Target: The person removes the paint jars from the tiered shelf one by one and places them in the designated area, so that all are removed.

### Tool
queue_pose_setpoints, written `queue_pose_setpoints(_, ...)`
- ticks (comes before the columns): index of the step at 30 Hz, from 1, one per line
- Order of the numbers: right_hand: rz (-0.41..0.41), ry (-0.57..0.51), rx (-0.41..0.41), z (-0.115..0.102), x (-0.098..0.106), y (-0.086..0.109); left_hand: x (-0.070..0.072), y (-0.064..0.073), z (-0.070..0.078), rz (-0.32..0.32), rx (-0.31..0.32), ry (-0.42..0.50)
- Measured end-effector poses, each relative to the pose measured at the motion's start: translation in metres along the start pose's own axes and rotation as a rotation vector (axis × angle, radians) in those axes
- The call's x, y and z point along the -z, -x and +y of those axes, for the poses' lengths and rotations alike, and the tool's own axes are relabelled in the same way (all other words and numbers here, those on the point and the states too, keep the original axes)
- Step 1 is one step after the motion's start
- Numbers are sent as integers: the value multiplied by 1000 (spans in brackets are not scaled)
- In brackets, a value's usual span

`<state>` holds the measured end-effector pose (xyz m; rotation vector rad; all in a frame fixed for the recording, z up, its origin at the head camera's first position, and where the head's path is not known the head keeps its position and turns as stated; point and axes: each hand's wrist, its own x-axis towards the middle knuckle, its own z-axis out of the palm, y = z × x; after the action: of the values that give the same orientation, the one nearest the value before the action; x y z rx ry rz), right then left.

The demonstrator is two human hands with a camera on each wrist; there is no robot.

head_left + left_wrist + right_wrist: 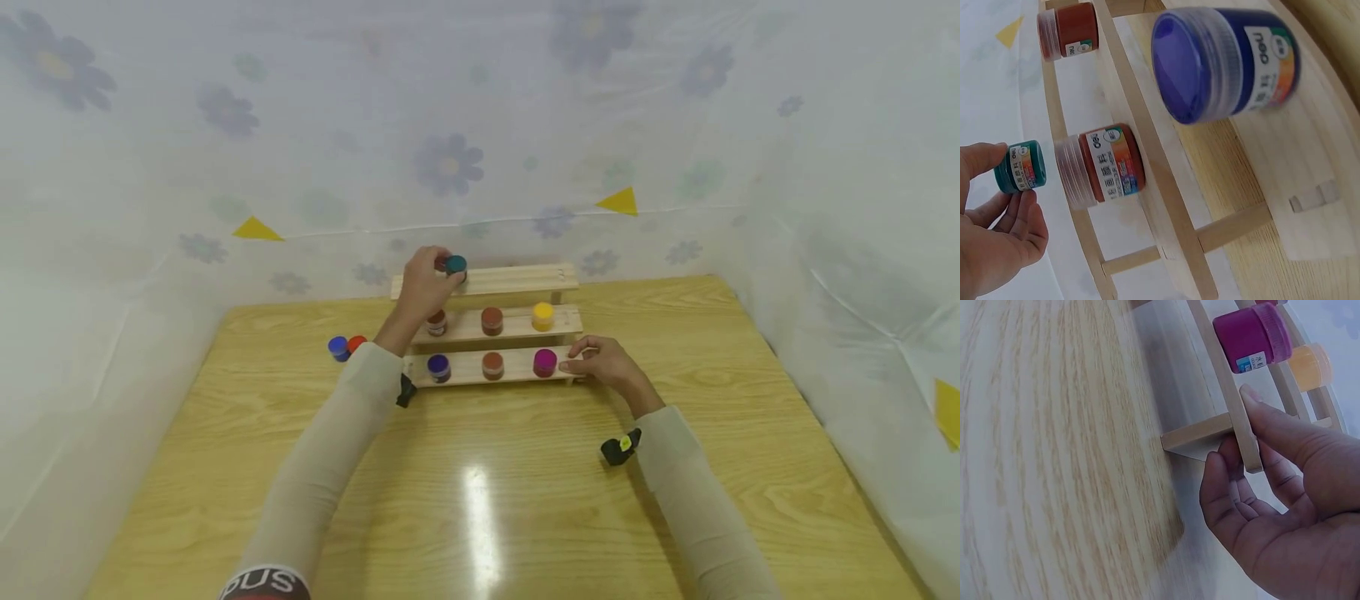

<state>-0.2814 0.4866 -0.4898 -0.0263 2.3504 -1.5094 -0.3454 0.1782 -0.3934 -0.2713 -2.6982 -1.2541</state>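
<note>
My left hand (423,290) pinches a teal paint jar (456,265) between thumb and fingers at the left part of the top shelf of a three-step wooden rack (517,277). In the left wrist view the jar's label faces the camera. My right hand (611,367) grips the right end of the lowest shelf, thumb above and fingers beneath, beside a magenta jar (545,362). An orange-brown jar (492,365) and a dark blue jar (438,367) share that shelf. On the middle shelf stand a yellow jar (543,317), a reddish-brown jar (492,321) and a brown jar (436,325), partly hidden by my left hand.
Left of the rack, a blue jar (339,348) and a red jar (357,342) stand on the wooden table (555,492), the red one partly behind my left sleeve. A flower-printed sheet (510,100) hangs behind and along both sides of the table.
</note>
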Motion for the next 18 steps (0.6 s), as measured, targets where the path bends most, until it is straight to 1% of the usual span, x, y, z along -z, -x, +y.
queue_pose_setpoints(6,1,36,-19,-1,0,-1,6,0,-8,8,-3,-14)
queue_pose_setpoints(11,-29,8,-26,1,3,-2,11,2,-16,22,5,-12)
queue_pose_setpoints(14,-38,-3,-18,1,4,-2,16,4,-20,39,-6,-10)
queue_pose_setpoints(18,-33,13,-11,1,6,-1,22,6,-24,56,-21,-8)
